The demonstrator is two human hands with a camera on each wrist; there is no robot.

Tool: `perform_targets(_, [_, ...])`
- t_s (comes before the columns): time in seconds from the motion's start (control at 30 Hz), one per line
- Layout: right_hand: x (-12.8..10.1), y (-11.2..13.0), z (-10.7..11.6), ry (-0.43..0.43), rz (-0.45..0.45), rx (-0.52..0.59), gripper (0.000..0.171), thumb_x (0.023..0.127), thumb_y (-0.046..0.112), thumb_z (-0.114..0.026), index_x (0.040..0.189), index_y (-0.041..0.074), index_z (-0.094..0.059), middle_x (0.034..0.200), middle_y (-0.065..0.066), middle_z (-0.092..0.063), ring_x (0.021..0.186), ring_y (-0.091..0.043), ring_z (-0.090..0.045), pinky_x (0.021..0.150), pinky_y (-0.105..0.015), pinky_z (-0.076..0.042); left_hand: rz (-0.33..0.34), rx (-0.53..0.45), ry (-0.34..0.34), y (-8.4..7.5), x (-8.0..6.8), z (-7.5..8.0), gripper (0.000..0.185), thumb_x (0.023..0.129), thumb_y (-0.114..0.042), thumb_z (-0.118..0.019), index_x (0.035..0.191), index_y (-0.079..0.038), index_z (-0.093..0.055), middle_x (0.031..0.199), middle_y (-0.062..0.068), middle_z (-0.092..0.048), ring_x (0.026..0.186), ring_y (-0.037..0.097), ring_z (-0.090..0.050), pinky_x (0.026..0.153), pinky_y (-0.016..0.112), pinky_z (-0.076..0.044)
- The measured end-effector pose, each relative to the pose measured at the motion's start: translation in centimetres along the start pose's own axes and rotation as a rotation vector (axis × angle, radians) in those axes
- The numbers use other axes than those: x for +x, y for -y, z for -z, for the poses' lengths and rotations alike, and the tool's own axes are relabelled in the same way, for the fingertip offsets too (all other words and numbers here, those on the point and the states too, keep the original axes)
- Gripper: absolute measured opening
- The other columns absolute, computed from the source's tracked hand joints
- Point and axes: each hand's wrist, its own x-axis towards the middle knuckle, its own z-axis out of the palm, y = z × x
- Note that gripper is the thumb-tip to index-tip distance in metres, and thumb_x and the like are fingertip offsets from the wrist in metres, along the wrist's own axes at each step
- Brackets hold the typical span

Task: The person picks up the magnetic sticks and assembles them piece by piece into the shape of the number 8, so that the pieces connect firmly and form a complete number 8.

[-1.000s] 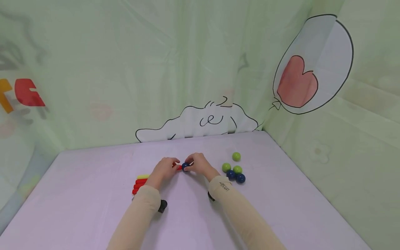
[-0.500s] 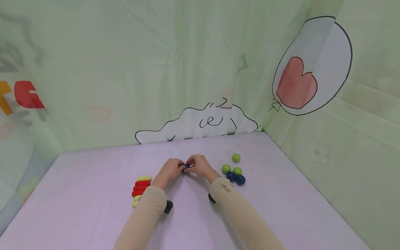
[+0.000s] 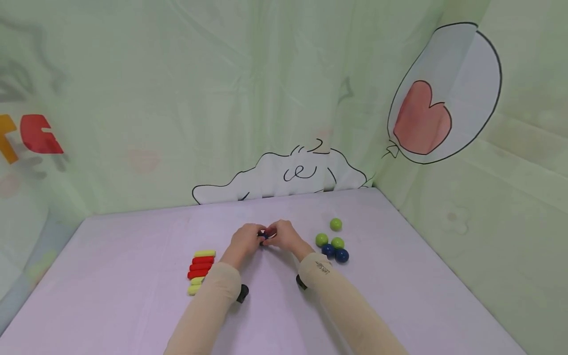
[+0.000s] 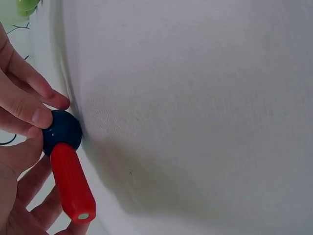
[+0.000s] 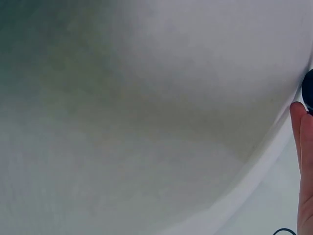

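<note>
Ball (image 4: pixel 62 126), dark blue and glossy, sits between the two hands, right inside their shared grip, with a red stick (image 4: pixel 72 181) butted against it and running out toward the left wrist camera. The right hand (image 3: pixel 284 235) pinches the ball between thumb and fingertips, a narrow grip; the left hand (image 3: pixel 246 240) has its thumb against the ball too, with a finger seemingly curled behind it and others beside the stick. Whether those others bear on the stick, I cannot tell.

The ball looks hard, smooth and ready to roll, so a loose pinch would likely let it slip; opposite sides of its widest part seem the surest hold. The stick looks light and stiff, probably plastic, and its lengthwise ridges should help fingers catch; its middle seems the best place to take it. A pale spot (image 4: pixel 83 216) marks the end away from the ball. Neither piece looks fragile, though the joint might give if bent sideways.

Left of the grip and nearer the person, red sticks (image 3: pixel 200 267) and yellow sticks (image 3: pixel 204 253) lie in a row on the desk (image 3: pixel 275 310). Right of the grip are green balls (image 3: pixel 336 224) and more blue balls (image 3: pixel 341 256).
</note>
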Motion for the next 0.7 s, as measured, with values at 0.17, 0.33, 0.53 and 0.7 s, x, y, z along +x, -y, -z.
perform_targets(0.17, [0.3,-0.6,-0.2,0.005,-0.01,-0.006,0.029,0.068,0.014,-0.071,0.093,0.002,-0.063,0.083,-0.005,-0.063,0.075,-0.012,-0.059,0.068,-0.024,-0.046,0.063,-0.036,0.013,0.6,-0.2,0.2,0.026,0.08,-0.014,-0.058,0.106,-0.013,-0.061,0.095,0.009,-0.054,0.091,0.023,-0.05,0.081,0.036,-0.04])
perform_targets(0.33, [0.2,-0.7,0.0,0.008,-0.043,0.007,0.034,0.067,0.018,-0.072,0.096,0.003,-0.062,0.085,-0.004,-0.062,0.076,-0.012,-0.057,0.066,-0.024,-0.046,0.177,-0.116,0.048,1.6,-0.4,0.5,0.026,0.081,-0.014,-0.057,0.107,-0.011,-0.06,0.104,0.012,-0.051,0.099,0.024,-0.046,0.087,0.038,-0.037])
perform_targets(0.53, [-0.5,0.1,1.1,-0.015,-0.023,-0.028,0.036,0.069,0.018,-0.07,0.099,0.001,-0.061,0.09,-0.008,-0.062,0.079,-0.015,-0.057,0.067,-0.024,-0.046,0.264,-0.163,0.059,2.4,-0.5,0.9,0.026,0.082,-0.015,-0.056,0.106,-0.008,-0.06,0.108,0.012,-0.053,0.102,0.025,-0.045,0.087,0.037,-0.037])
perform_targets(0.7, [-0.8,-0.2,1.6,-0.031,-0.027,-0.025,0.036,0.069,0.019,-0.07,0.099,0.001,-0.061,0.092,-0.009,-0.061,0.08,-0.016,-0.057,0.068,-0.025,-0.046,0.299,-0.142,0.071,2.6,-0.7,1.3,0.026,0.081,-0.016,-0.058,0.106,-0.008,-0.06,0.108,0.013,-0.052,0.099,0.025,-0.046,0.084,0.036,-0.039])
